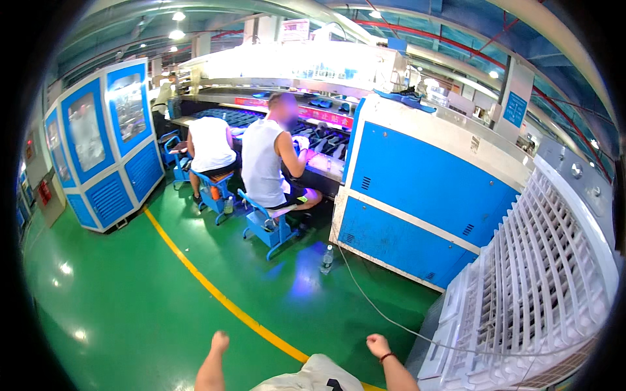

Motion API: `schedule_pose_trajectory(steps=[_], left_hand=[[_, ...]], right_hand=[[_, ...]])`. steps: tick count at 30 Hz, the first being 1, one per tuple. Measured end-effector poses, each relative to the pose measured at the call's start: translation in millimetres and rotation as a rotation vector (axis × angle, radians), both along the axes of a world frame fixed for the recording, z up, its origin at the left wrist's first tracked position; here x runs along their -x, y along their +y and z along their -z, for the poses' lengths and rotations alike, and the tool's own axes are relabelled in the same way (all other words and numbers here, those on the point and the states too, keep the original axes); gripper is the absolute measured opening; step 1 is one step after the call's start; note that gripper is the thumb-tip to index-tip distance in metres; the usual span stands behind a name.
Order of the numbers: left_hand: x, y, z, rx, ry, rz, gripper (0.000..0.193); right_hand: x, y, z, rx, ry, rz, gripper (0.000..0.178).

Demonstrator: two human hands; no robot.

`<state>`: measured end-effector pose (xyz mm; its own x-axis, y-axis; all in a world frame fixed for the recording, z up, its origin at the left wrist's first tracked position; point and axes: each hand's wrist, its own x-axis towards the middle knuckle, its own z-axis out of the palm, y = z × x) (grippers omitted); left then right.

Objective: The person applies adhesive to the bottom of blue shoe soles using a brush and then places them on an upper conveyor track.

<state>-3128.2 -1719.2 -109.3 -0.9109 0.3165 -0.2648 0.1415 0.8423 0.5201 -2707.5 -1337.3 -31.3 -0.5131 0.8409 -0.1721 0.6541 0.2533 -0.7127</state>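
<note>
Both my arms reach forward from the lower edge, above the green floor. My left hand (pixel 220 341) is curled into a fist, and I see nothing in it. My right hand (pixel 377 345) is likewise closed, with a dark red bracelet (pixel 387 356) at the wrist and no object showing. Neither hand touches anything. Nearest to the right one are a thin grey cable (pixel 385 315) and a large white louvred air cooler (pixel 521 274). Between my arms shows my own light-coloured shirt (pixel 313 376).
A blue-and-white machine (pixel 424 189) stands ahead to the right, with a shoe (pixel 407 98) on top. Two seated people work at a lit line (pixel 326 140). A water bottle (pixel 327 259) stands on the floor beside a yellow line (pixel 228 303). Blue-and-white cabinets (pixel 104 146) stand at left.
</note>
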Motion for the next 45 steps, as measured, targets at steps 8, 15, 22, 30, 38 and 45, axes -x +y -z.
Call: schedule_pose_trajectory(steps=[8, 15, 22, 30, 38, 45], left_hand=[[71, 305, -139, -0.765, -0.387, 0.344, 0.024], [127, 431, -171, -0.756, -0.582, 0.366, 0.026], [198, 614, -197, -0.85, -0.716, 0.554, 0.021], [263, 791, -215, -0.84, -0.945, 0.85, 0.023], [308, 890, -257, -0.877, -1.09, 1.011, 0.027], [312, 935, -338, -1.009, -1.266, 1.278, 0.04]], right_hand=[[167, 267, -72, -0.336, 0.199, 0.057, 0.021], [317, 433, -278, -0.926, 0.229, -0.033, 0.021], [406, 572, -410, -1.256, 0.008, 0.207, 0.033], [465, 708, -512, -1.572, -0.19, 0.563, 0.052], [458, 761, -525, -1.214, -0.22, 0.615, 0.035], [494, 620, -450, -1.708, -0.226, 0.229, 0.029]])
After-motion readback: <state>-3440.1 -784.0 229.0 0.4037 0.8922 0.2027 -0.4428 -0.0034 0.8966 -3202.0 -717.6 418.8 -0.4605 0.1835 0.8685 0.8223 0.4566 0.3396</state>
